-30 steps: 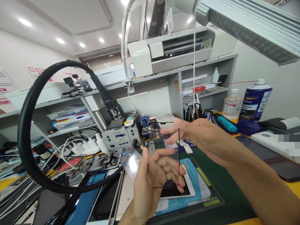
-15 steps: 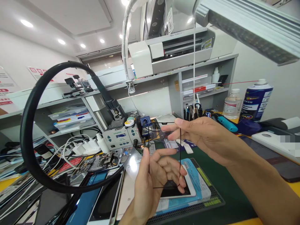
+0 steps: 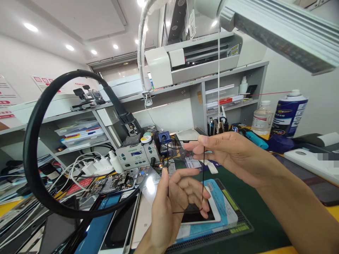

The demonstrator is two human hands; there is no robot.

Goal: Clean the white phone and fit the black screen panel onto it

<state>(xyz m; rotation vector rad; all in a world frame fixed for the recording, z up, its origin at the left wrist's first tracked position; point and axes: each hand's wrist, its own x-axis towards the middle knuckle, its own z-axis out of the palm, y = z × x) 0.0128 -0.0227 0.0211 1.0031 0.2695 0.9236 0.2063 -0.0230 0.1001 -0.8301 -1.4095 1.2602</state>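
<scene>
A clear screen protector (image 3: 203,167) with a thin black border stands upright between my hands, over the mat. My left hand (image 3: 176,197) grips it low by the two long edges, thumb on the left edge and fingertips on the right. My right hand (image 3: 227,151) pinches its top right corner between thumb and fingers. Behind and below it lies a white phone (image 3: 215,208) with a dark screen, partly hidden by my left hand. Under the phone is a blue and white packet (image 3: 229,210).
A clear film (image 3: 149,185) with a bright glare is left of my left hand. A thick black hose (image 3: 29,148) loops at left above several phones. A grey soldering station (image 3: 135,155) stands behind. At right are a spray can (image 3: 288,113) and a clear bottle (image 3: 262,116).
The screen protector has tilted slightly, and its top black edge now shows as a straight line. Both hands keep their grip and have barely moved.
</scene>
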